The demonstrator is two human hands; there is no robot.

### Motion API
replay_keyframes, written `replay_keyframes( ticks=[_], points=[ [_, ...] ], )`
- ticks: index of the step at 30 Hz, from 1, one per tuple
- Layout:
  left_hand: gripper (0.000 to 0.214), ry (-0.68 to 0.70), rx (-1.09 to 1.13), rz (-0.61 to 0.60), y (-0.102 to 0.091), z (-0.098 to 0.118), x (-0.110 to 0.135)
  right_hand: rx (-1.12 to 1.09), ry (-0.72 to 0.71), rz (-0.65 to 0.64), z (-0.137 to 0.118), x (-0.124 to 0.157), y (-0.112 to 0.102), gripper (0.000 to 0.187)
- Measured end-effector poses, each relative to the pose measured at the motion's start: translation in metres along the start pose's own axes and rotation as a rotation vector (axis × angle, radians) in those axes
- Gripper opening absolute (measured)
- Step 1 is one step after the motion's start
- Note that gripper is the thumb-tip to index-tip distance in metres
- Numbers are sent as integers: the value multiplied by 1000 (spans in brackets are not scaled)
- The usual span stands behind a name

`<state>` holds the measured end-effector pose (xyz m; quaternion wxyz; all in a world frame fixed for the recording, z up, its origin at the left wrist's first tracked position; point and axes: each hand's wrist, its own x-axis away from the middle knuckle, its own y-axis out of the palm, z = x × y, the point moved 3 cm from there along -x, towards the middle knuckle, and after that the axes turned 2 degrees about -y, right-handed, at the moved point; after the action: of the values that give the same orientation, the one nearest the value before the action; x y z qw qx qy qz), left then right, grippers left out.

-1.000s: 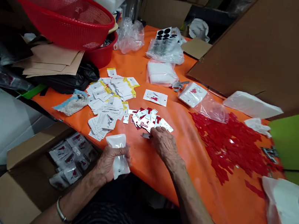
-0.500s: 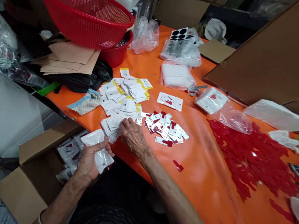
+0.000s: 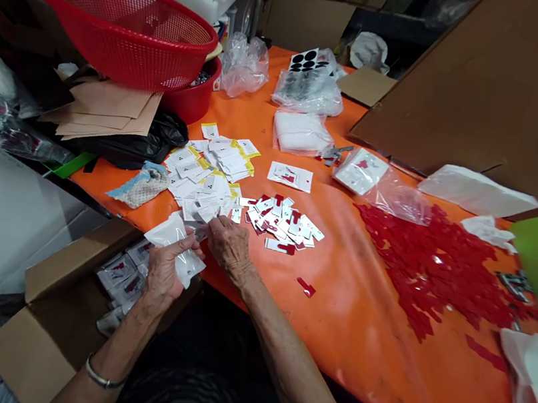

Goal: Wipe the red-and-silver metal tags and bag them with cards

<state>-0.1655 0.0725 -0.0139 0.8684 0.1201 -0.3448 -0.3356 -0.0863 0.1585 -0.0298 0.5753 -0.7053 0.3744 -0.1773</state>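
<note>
My left hand is closed around a small white plastic bag with a clear front; a tiny dark item shows near its lower end. Close by on the right, my right hand pinches a white paper slip at the near edge of a heap of printed slips, some with yellow edges. The fingertips partly hide that slip. Just right of this hand lies a pile of white cards with red pieces. A single red key-shaped piece lies apart on the orange table cover.
A red mesh basket stands at the back left, near brown cardboard sheets. Below the table's left edge, an open carton holds filled packets. Many red pieces spread at right, before a large cardboard panel.
My right hand has drawn slightly toward my left hand, lifting a paper slip from the heap. My left hand still grips the plastic bag. The whole view has shifted a little.
</note>
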Motion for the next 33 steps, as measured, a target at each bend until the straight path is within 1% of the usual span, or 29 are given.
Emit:
replay_keyframes(
  ticks=[2, 3, 5, 6, 8, 10, 11, 12, 14, 16, 17, 19, 20, 21, 23, 25, 27, 29, 30, 31, 33],
  points=[
    [33, 47, -15, 5, 2, 2, -4, -7, 25, 30, 3, 5, -8, 23],
    [33, 57, -19, 10, 3, 3, -6, -1, 47, 66, 5, 9, -14, 22],
    [34, 65, -31, 15, 7, 3, -9, 17, 75, 181, 8, 18, -25, 23],
    [35, 74, -35, 12, 10, 1, -8, 27, 69, 252, 7, 25, -31, 23],
    [35, 91, -35, -16, 18, -5, -4, 51, 9, 388, 2, 42, -39, 23],
    [35, 72, -57, -54, 26, -16, 4, 67, -53, 465, -6, 62, -44, 24],
    [33, 51, -81, -66, 30, -23, 7, 54, -67, 469, -8, 72, -46, 25],
    [30, 37, -112, -68, 32, -29, 10, 12, -76, 443, -7, 80, -48, 26],
    [25, 38, -153, -50, 36, -37, 14, -153, -78, 312, 2, 91, -53, 25],
    [27, 51, -140, -23, 38, -41, 14, -295, -1, 184, 25, 94, -60, 24],
    [30, 45, -129, -9, 40, -43, 13, -298, 90, 155, 41, 93, -64, 24],
    [37, 3, -127, 12, 43, -44, 12, -129, 318, 129, 75, 87, -69, 24],
    [39, -31, -143, 23, 44, -45, 13, -27, 367, 79, 89, 82, -69, 24],
    [38, -70, -165, 35, 46, -46, 14, 50, 367, 10, 100, 77, -66, 22],
    [36, -145, -208, 54, 47, -47, 18, 133, 306, -123, 113, 68, -59, 18],
    [35, -199, -244, 76, 47, -48, 21, 157, 277, -176, 117, 64, -55, 15],
    [34, -217, -262, 90, 46, -50, 22, 171, 297, -186, 114, 63, -57, 13],
    [33, -194, -253, 101, 46, -53, 22, 161, 343, -201, 104, 68, -62, 10],
    [33, -163, -231, 97, 46, -54, 22, 145, 364, -187, 97, 71, -65, 10],
    [32, -131, -205, 84, 47, -55, 23, 131, 381, -143, 88, 76, -68, 11],
    [29, -84, -148, 38, 49, -59, 25, 123, 366, 25, 66, 86, -73, 16]
  ],
)
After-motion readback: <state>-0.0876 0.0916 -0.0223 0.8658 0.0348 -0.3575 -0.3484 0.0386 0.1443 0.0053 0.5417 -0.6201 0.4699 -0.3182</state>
